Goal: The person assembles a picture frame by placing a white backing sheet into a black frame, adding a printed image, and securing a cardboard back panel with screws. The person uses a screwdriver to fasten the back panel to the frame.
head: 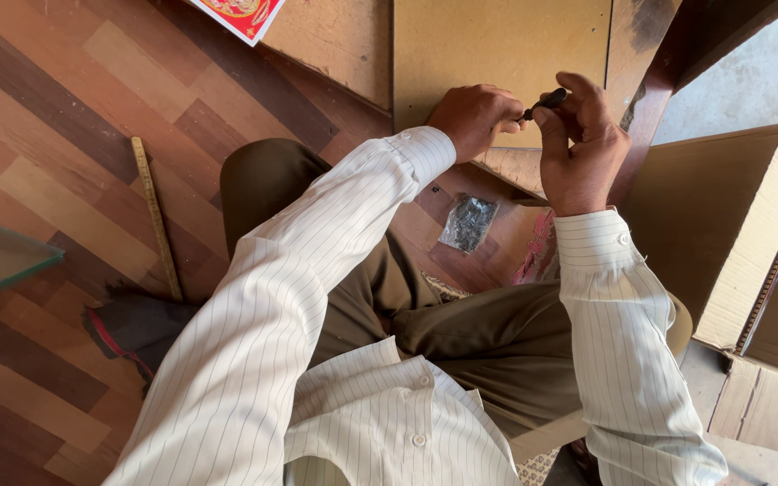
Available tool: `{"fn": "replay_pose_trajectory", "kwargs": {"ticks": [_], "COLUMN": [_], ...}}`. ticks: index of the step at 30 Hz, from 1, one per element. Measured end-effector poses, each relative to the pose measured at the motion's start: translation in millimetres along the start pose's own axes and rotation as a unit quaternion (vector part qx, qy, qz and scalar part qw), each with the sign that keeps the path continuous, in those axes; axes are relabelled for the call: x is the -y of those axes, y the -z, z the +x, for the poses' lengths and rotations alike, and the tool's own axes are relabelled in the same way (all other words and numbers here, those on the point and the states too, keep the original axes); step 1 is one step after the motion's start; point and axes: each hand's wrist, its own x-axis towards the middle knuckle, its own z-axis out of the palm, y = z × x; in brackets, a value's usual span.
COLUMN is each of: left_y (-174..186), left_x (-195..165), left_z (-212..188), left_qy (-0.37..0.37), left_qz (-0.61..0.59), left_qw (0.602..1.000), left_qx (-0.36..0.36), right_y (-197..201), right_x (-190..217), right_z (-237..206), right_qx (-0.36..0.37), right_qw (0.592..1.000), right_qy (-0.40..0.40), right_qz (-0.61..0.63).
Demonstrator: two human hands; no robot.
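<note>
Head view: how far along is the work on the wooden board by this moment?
Done: nothing finished shows on the wooden board. In hand: the right hand grips a small black tool, tip meeting the left hand at the board's lower edge; what the left fingers pinch is hidden. Left: a clear bag of small dark hardware lies on the floor, and a wooden ruler lies aside, untouched.

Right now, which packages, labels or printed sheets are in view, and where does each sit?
Small clear plastic bag: on the floor below the hands, crumpled, with dark small parts inside.
Red printed sheet: top edge, red with yellow pattern, white border, partly cut off.
Cardboard box: right side, plain brown, flap open.
No screens or signs.
</note>
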Motion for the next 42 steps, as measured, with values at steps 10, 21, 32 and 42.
{"fn": "replay_pose_trajectory", "kwargs": {"ticks": [10,21,32,42], "left_y": [-4,-11,-13,14], "left_x": [3,7,8,8], "left_z": [1,0,0,-4], "left_qy": [-0.008,-0.028,-0.024,0.009], "left_qz": [0.025,0.036,0.030,-0.040], "left_qw": [1.000,0.999,0.999,0.988], "left_qx": [0.004,-0.010,-0.001,-0.151], "right_y": [-1,-5,-23,14], "right_x": [8,5,-4,-56], "right_z": [3,-2,-14,-25], "right_qx": [0.024,-0.034,-0.151,-0.283], "right_qw": [0.999,0.998,0.988,0.905], "right_qy": [0.020,0.032,-0.008,-0.160], "right_qz": [0.023,-0.041,-0.017,0.273]}}
